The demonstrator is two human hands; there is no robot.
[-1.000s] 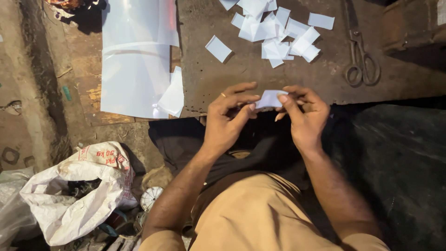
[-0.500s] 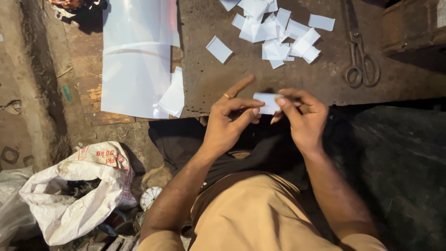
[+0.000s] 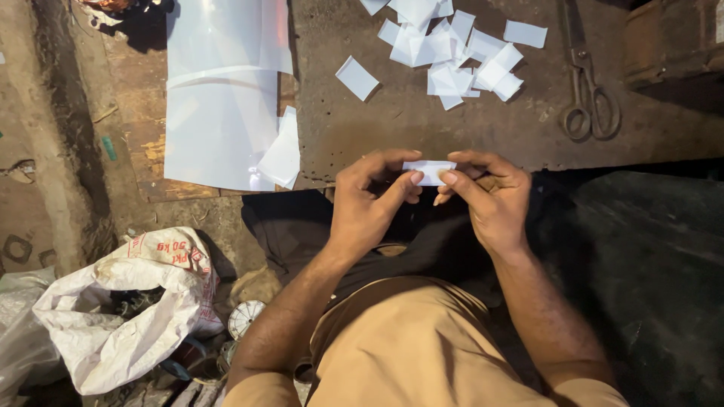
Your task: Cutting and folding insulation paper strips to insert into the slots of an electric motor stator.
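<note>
Both hands pinched a small white paper slip (image 3: 428, 172) just above the near edge of the dark worktable (image 3: 422, 136). The left hand (image 3: 373, 203) and right hand (image 3: 490, 200) gripped its ends. Compared with the earlier frame, the left forefinger had lowered onto the slip. Scissors (image 3: 588, 90) lay untouched.

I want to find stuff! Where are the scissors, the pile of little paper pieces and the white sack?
scissors (image 3: 587, 90): head view, on the blades' pivot.
pile of little paper pieces (image 3: 445, 53): head view, middle of the heap.
white sack (image 3: 128, 316): head view, its crumpled side.
</note>
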